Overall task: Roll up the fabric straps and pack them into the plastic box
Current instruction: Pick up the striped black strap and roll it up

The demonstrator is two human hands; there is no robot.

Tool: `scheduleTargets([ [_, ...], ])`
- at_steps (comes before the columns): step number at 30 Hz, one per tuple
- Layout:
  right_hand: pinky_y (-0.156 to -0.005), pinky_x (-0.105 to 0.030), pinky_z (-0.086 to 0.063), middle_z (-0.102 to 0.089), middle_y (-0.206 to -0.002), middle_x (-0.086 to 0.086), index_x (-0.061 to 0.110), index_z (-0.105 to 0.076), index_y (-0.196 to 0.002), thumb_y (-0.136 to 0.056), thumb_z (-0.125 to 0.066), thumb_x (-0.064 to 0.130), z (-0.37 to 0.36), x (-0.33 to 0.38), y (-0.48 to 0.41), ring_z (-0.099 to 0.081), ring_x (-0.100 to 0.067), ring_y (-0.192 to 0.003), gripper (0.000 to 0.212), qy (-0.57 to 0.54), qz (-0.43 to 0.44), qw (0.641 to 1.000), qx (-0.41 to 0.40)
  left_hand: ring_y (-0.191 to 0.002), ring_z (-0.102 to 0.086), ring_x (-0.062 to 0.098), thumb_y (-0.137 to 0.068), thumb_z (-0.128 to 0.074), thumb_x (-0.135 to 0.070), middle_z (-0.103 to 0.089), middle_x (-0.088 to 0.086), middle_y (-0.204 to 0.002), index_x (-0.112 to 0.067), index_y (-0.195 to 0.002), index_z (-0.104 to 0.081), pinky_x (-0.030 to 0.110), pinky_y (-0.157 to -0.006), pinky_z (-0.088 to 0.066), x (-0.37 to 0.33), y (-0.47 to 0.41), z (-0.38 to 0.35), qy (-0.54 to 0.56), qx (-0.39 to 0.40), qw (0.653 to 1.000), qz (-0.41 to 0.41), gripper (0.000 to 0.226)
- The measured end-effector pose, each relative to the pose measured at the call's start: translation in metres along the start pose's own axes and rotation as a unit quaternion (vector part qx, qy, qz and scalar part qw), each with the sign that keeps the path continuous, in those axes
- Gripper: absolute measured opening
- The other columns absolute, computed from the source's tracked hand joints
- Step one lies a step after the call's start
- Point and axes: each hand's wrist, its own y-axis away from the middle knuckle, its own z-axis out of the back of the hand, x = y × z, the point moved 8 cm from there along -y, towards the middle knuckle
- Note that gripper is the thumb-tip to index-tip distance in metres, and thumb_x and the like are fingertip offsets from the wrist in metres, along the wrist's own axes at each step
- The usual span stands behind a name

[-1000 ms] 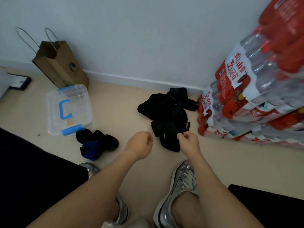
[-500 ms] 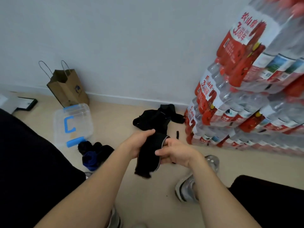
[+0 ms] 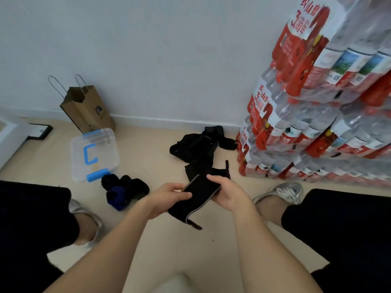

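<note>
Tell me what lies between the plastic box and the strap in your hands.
Rolled straps, black and one blue, lie beside the box, left of the held strap; head view.

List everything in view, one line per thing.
plastic box: one, clear with blue handle and latches, floor at left
rolled straps: small cluster, black and one blue, floor beside the box
loose straps: one heap, black, floor near the wall
held strap: one, black with grey edge, between both hands, one end hanging
paper bag: one, brown, against the wall behind the box
bottle packs: a stack, clear with red labels, right
dark frame: one, black, floor at far left
shoes: two, silver, on the floor
left hand: one, grips the held strap
right hand: one, grips the held strap
</note>
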Motion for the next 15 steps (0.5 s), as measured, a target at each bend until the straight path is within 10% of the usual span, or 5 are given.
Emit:
scheduleTargets([
  [7,-0.111,-0.052,-0.056,-0.062,-0.145,-0.016,0.02,-0.051,-0.157,-0.083,-0.082,-0.01,0.07,-0.013,-0.024,-0.066,-0.039,-0.126,0.086,-0.021,0.102,0.955,-0.279,-0.099,-0.081,0.023,-0.075,-0.097,-0.043,-0.084,0.005,-0.104,-0.016,-0.109,-0.084,0.042,-0.098,-0.063,0.053,0.002,0.043,-0.188,0.051,0.973,0.125,0.045],
  [10,-0.098,-0.033,-0.053,-0.07,-0.137,-0.019,0.002,-0.068,-0.139,-0.092,-0.074,-0.003,0.091,-0.013,-0.021,-0.068,-0.037,-0.12,0.048,0.159,0.073,0.91,-0.376,-0.092,-0.08,0.019,-0.076,-0.094,-0.05,-0.084,-0.002,-0.092,-0.023,-0.095,-0.086,0.038,-0.092,-0.065,0.07,-0.009,0.078,-0.266,-0.028,0.952,0.148,0.034],
  [15,-0.094,-0.042,-0.052,-0.063,-0.135,-0.022,-0.002,-0.054,-0.143,-0.104,-0.057,0.019,0.095,-0.055,-0.032,-0.061,-0.037,-0.111,0.045,0.392,-0.094,0.872,-0.278,-0.082,-0.074,0.02,-0.087,-0.088,-0.042,-0.078,0.001,-0.083,-0.019,-0.087,-0.079,0.04,-0.081,-0.064,0.076,-0.027,0.12,-0.254,-0.263,0.926,0.092,0.025],
])
